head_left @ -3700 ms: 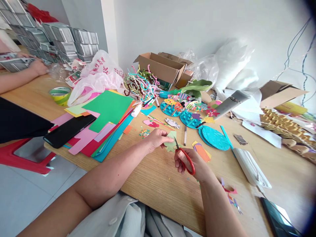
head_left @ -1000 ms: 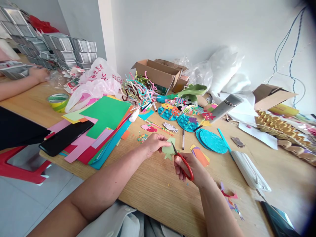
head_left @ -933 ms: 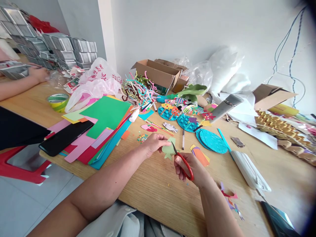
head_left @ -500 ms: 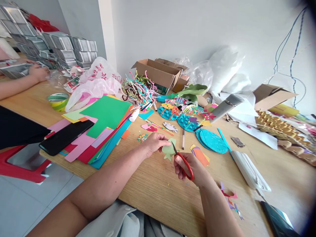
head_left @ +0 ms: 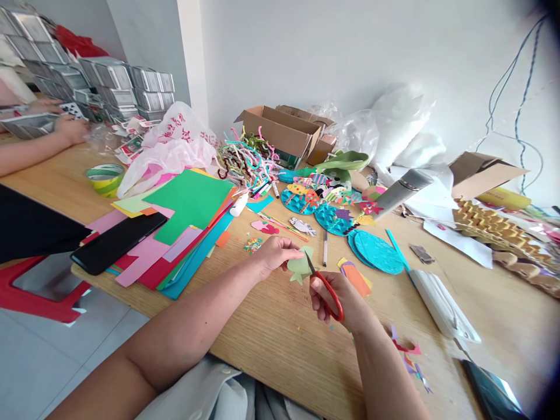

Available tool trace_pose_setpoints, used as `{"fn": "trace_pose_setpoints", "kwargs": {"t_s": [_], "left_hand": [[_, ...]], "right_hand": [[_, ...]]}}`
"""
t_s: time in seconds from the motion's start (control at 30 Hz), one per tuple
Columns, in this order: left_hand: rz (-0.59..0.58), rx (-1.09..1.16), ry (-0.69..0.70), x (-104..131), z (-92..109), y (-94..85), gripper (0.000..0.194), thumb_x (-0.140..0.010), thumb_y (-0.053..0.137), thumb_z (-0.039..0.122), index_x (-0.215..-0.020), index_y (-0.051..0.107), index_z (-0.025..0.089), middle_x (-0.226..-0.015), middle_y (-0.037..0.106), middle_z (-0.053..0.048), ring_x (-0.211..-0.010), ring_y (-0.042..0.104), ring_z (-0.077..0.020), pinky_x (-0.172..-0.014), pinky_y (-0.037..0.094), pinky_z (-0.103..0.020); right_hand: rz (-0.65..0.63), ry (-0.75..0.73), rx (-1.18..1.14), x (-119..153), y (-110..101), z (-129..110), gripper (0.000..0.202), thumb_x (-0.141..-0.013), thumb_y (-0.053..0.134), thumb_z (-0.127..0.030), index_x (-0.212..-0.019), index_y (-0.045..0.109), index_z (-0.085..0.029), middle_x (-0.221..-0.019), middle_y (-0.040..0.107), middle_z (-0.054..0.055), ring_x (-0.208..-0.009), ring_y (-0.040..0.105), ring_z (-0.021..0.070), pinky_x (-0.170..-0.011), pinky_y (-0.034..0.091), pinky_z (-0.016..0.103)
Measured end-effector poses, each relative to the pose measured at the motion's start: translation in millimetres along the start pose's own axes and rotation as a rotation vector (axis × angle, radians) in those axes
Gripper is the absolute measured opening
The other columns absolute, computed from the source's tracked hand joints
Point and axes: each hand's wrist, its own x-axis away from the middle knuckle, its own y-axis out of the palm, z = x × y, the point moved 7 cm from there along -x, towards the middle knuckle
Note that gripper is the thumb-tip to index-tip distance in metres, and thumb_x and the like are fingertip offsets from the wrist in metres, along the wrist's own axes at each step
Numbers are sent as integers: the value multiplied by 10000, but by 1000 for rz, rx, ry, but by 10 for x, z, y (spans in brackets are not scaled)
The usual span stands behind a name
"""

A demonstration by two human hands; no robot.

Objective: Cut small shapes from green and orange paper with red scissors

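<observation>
green paper shape in left hand

Bright even daylight, soft faint shadows, wide-angle bending at edges, dark vignette in right corners

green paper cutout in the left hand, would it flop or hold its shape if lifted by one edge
The green paper cutout looks thin, so it would probably bend a little. It is small, so likely very light. The left hand pinches it easily while the scissors cut.

Wooden table under coloured paper
</observation>
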Motion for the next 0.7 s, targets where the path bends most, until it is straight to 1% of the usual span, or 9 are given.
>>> {"fn": "trace_pose_setpoints", "kwargs": {"t_s": [0.2, 0.37, 0.53, 0.7], "left_hand": [[-1, 11, 4, -7, -13, -4, 243, -577, 682, 333, -662, 572, 133, -582, 546, 14, -490, 461, -70, -440, 324, -195], [-11, 25, -6, -6, -24, 9, 244, -573, 693, 319, -677, 581, 129, -573, 532, 25, -482, 456, -65, -432, 311, -195], [-20, 32, -16, -7, -31, 15, 258, -571, 693, 329, -684, 572, 132, -573, 529, 24, -480, 450, -65, -429, 314, -196], [-20, 40, -30, -12, -48, 12, 272, -562, 695, 339, -693, 575, 133, -590, 538, 19, -484, 453, -65, -439, 320, -195]], "right_hand": [[-31, -44, -17, 12, 5, -18, 445, -729, 600, -592, -629, 500, -170, -511, 579, -17, -374, 547, 90, -342, 398, 165], [-49, -64, -20, 16, 20, -37, 444, -739, 593, -590, -637, 499, -168, -523, 577, -10, -390, 550, 92, -354, 403, 169], [-44, -58, -24, 13, 26, -41, 468, -725, 590, -616, -632, 489, -169, -515, 569, -12, -379, 540, 91, -347, 401, 172], [-35, -36, -39, 0, 22, -10, 459, -721, 603, -607, -640, 492, -170, -501, 567, -21, -362, 537, 85, -334, 398, 159]]}}
